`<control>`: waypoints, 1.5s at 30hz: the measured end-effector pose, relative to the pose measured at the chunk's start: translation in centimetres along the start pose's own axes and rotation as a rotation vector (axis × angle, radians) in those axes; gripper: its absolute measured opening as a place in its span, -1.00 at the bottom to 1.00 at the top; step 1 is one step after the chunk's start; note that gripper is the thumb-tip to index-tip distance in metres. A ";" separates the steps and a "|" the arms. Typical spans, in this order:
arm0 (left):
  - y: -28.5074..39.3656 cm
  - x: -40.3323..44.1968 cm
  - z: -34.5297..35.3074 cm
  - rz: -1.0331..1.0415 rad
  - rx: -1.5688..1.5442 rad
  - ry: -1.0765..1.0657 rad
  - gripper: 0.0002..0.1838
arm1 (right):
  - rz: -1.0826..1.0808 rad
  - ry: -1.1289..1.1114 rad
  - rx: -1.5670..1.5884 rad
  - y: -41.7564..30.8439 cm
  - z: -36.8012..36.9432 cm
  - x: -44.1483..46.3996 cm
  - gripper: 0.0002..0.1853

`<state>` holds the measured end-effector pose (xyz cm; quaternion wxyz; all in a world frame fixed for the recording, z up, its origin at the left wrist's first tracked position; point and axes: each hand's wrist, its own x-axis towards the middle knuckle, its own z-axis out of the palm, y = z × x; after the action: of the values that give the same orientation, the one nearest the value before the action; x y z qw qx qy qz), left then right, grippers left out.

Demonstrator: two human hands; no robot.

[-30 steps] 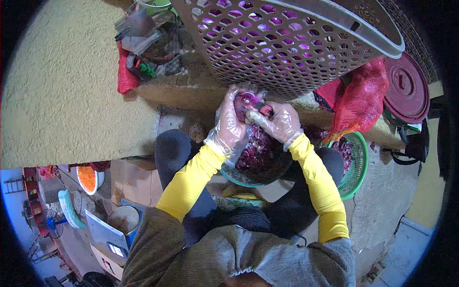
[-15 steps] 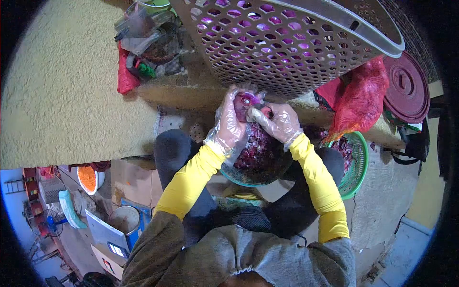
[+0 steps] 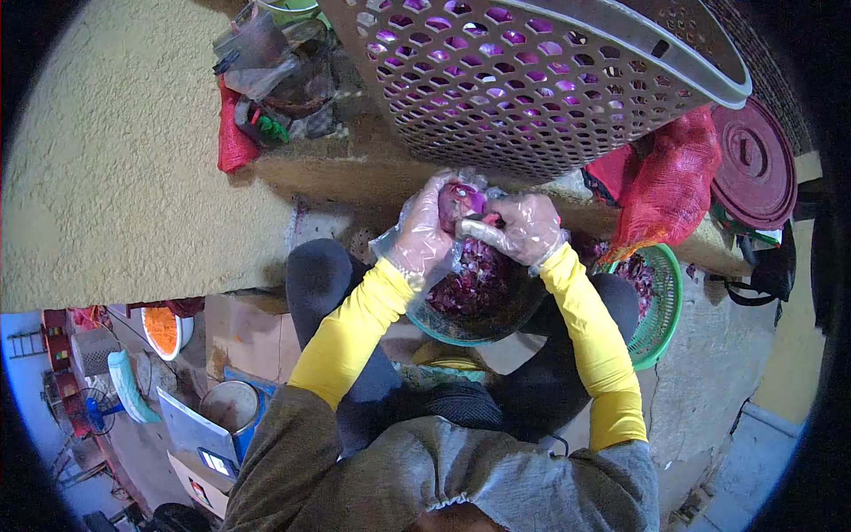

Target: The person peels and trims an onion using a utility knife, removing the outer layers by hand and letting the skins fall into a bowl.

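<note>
A purple-red onion (image 3: pixel 460 202) is gripped by my left hand (image 3: pixel 424 232), which wears a clear plastic glove. Close on its right, my right hand (image 3: pixel 527 229), gloved too, is closed around a small reddish tool (image 3: pixel 490 219), perhaps a knife handle; its blade cannot be made out. The right thumb points toward the onion. Both hands are over a round bowl (image 3: pixel 461 340) holding purple onion pieces (image 3: pixel 470 288). Just beyond the hands rises a large perforated basket (image 3: pixel 532 97) with purple onions showing through its holes.
A green basket (image 3: pixel 669 319) with purple scraps stands at the right, below a red mesh bag (image 3: pixel 674 177) and a dark red lid (image 3: pixel 753 160). Plastic bags (image 3: pixel 284 80) lie upper left on the ledge. A bowl of orange food (image 3: pixel 162 332) and a fan (image 3: pixel 96 413) are lower left.
My left hand has turned slightly and shifted a little toward me with the onion. My right hand has moved slightly right, its thumb straighter.
</note>
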<state>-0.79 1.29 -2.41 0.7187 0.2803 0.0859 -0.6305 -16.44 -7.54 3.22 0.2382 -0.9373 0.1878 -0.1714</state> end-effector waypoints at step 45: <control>2.2 -0.8 1.1 0.008 0.007 -0.005 -0.74 | -0.228 -0.202 -0.063 -0.2 0.2 -0.6 -0.50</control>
<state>0.90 1.58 -0.47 0.7206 0.2815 0.0806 -0.6285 -16.83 -7.06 3.01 0.2055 -0.9721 0.0603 -0.0962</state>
